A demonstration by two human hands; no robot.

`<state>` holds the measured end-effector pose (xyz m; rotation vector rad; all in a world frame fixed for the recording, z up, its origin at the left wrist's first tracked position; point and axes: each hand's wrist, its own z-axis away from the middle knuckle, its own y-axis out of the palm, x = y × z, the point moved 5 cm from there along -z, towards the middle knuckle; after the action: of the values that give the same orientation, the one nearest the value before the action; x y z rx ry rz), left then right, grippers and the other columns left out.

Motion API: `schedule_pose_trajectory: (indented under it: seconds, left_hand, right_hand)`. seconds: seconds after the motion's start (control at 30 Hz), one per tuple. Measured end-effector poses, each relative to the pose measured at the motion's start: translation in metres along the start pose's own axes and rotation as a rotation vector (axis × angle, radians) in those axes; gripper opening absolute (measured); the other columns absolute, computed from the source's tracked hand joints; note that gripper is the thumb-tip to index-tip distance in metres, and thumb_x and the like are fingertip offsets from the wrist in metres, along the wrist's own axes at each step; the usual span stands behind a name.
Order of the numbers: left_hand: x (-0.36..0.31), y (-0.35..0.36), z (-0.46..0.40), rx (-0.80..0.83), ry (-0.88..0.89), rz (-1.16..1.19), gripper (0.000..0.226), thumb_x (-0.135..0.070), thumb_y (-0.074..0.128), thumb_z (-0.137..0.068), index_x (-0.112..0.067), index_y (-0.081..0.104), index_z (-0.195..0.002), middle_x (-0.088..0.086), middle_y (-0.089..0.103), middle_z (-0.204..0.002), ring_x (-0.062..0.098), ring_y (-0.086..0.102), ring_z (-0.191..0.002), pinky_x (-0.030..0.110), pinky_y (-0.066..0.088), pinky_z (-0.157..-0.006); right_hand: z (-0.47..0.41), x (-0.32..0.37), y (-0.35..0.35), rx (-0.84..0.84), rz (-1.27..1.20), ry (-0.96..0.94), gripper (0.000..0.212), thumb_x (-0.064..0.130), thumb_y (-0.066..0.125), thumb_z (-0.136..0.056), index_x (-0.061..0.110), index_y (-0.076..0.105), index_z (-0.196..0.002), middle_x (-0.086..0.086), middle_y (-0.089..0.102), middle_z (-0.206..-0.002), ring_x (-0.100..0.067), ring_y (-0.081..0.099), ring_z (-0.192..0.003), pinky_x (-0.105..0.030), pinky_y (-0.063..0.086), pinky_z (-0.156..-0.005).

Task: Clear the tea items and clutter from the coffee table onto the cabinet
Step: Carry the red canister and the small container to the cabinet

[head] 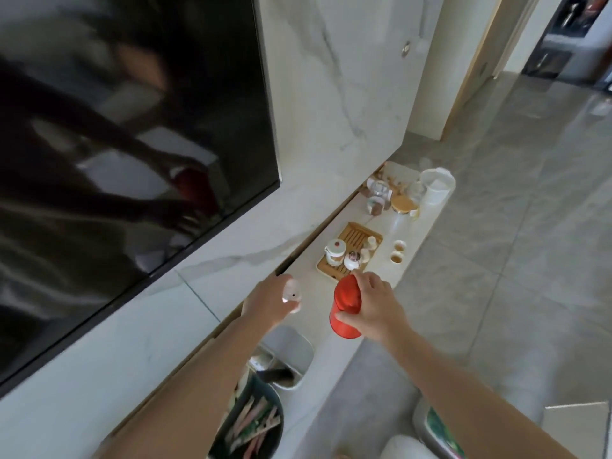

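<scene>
My right hand (374, 306) grips a red canister (346, 308) just above the white cabinet top (331, 356), close to the bamboo tea tray. My left hand (270, 301) holds a small white rounded object (292, 294) over the cabinet's back edge by the wall. The bamboo tea tray (354, 235) lies farther along the cabinet with a lidded white teapot (335, 251), a small pot (352, 260) and little cups on it. Two small cups of tea (398, 251) stand beside the tray.
At the cabinet's far end stand a white kettle (437, 185), glass jars (377, 197) and a gold-lidded tin (404, 204). Near me sit a white organiser (291, 352) and a dark bowl of packets (251, 425). A large black TV (126, 144) hangs on the marble wall. Grey tiled floor lies to the right.
</scene>
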<state>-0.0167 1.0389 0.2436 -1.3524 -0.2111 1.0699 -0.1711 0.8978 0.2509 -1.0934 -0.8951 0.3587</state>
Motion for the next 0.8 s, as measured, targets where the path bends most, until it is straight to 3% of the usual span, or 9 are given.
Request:
schedule_pose_trajectory:
  seconds: [0.23,0.47,0.8]
  left_hand:
    - [0.026,0.041,-0.062,0.025,-0.017,-0.004,0.035,-0.035,0.066,-0.08,-0.027,0.054,-0.112,-0.008,0.064,-0.109,0.012,0.056,-0.088,0.026,0.042,-0.073]
    - [0.069,0.112,-0.134,0.096,-0.022,-0.094,0.042,-0.032,0.065,-0.082,-0.024,0.051,-0.121,-0.001,0.063,-0.115,0.02,0.06,-0.104,0.035,0.053,-0.086]
    - [0.121,0.226,-0.212,0.227,-0.052,-0.165,0.049,-0.032,0.064,-0.082,-0.023,0.045,-0.127,0.002,0.056,-0.121,0.022,0.053,-0.113,0.034,0.045,-0.094]
  right_hand:
    - [-0.047,-0.019,0.063,0.048,-0.003,0.049,0.091,0.043,0.069,-0.073,0.025,0.017,-0.146,-0.001,0.03,-0.142,-0.026,0.033,-0.126,-0.041,0.046,-0.093]
    - [-0.089,-0.048,0.147,0.091,0.011,0.121,0.09,0.039,0.071,-0.075,0.024,0.016,-0.145,-0.003,0.026,-0.144,-0.025,0.029,-0.13,-0.038,0.046,-0.095]
    - [-0.135,-0.086,0.254,0.132,0.016,0.176,0.088,0.046,0.066,-0.076,0.024,0.015,-0.145,-0.001,0.026,-0.144,-0.022,0.028,-0.131,-0.033,0.047,-0.094]
